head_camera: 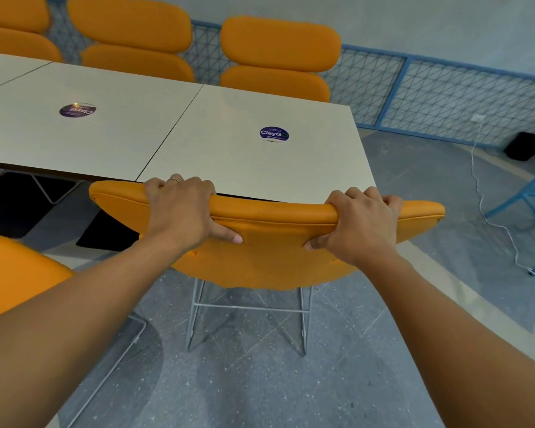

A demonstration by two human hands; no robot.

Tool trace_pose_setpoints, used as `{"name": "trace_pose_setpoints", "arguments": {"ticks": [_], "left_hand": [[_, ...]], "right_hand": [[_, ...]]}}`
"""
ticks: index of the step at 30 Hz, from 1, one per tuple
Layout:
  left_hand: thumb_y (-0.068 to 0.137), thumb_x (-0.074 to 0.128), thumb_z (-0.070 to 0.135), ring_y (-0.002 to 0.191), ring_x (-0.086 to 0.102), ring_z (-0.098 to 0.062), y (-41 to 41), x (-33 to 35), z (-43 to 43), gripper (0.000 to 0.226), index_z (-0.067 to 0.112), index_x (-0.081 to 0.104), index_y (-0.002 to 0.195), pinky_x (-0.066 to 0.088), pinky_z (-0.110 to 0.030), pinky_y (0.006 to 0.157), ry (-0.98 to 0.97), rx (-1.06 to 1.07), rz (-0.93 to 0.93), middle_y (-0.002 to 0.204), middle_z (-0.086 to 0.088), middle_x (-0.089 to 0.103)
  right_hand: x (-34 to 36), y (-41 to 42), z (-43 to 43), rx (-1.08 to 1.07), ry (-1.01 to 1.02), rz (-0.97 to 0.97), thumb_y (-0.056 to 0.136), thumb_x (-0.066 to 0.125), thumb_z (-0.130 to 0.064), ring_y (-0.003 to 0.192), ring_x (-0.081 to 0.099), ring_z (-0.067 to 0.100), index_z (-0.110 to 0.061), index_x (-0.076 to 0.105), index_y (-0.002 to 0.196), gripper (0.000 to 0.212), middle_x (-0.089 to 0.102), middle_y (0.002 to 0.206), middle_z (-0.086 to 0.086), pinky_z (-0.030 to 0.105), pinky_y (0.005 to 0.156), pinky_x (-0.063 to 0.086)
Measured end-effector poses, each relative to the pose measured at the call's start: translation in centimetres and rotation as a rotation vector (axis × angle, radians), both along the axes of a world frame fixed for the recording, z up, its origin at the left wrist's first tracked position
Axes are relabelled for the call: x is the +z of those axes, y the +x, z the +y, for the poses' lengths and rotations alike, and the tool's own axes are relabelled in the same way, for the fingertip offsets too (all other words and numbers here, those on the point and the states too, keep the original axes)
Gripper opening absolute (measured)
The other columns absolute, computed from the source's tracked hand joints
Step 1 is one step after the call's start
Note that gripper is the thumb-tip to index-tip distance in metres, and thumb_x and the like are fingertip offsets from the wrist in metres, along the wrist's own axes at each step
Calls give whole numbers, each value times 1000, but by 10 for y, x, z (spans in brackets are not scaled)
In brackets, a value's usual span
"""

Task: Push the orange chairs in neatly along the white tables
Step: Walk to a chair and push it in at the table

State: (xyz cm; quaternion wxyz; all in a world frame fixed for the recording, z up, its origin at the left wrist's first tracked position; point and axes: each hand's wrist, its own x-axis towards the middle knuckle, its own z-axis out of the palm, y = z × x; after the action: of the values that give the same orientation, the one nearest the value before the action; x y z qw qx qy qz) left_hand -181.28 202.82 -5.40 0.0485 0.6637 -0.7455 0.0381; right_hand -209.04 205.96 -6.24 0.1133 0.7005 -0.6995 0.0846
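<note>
While the left hand (179, 208) and the right hand (362, 223) each curl over the top rim of the nearest orange chair (269, 257), fingers on the far side and thumbs pressed against the back of the shell, that chair stands mid-view with its rim just at the near edge of the white surface (229, 156). Its wire legs (247, 307) stand on the grey floor (260, 381) toward 6 o'clock. A ring (173, 180) shows on the left hand. Two tops butt together (a dark seam runs between them); a purple sticker (274, 134) lies at 12 o'clock from the held chair, a second sticker (77, 110) at 10 o'clock. Along the far side stand a right-end chair (280, 57) at 12 o'clock, a middle chair (136, 41) at 11 and a cut-off chair (13, 26) at 10. Another orange seat (13, 267) sits at 8 o'clock. A blue mesh fence (445, 94) runs behind at 2 o'clock, and a white cable (482, 196) trails over the floor at 3 o'clock
</note>
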Motion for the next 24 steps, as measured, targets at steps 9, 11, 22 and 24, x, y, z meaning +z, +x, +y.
{"name": "trace_pose_setpoints", "arguments": {"ticks": [9, 11, 22, 24], "left_hand": [[39, 56, 92, 108, 50, -26, -9, 1, -29, 88, 28, 58, 100, 28, -44, 89, 15, 10, 15, 94, 4, 59], [38, 55, 93, 108, 50, -26, -8, 1, -36, 88, 28, 58, 99, 29, -44, 89, 19, 10, 18, 94, 4, 59], [41, 57, 92, 108, 49, -25, 0, 2, -32, 87, 31, 59, 103, 27, -44, 91, 29, -37, 95, 96, 7, 58], [48, 63, 86, 113, 47, -25, 4, 4, -26, 82, 33, 58, 110, 24, -44, 99, 50, -67, 183, 102, 7, 58]], "right_hand": [[-1, -8, -34, 8, 1, -11, 53, 66, -87, 100, 49, 22, -36, 60, 103, 72, 60, 97, -7, 50, 95, 29], [-1, -7, -40, 6, 2, -10, 52, 66, -88, 100, 49, 22, -37, 60, 102, 72, 60, 97, -8, 50, 95, 30], [5, 0, -39, -42, 70, 19, 50, 68, -87, 105, 49, 23, -39, 61, 107, 75, 60, 101, -6, 50, 97, 30], [9, 2, -37, -45, 115, 26, 53, 66, -87, 110, 49, 24, -40, 60, 113, 77, 60, 107, -6, 52, 100, 29]]}}
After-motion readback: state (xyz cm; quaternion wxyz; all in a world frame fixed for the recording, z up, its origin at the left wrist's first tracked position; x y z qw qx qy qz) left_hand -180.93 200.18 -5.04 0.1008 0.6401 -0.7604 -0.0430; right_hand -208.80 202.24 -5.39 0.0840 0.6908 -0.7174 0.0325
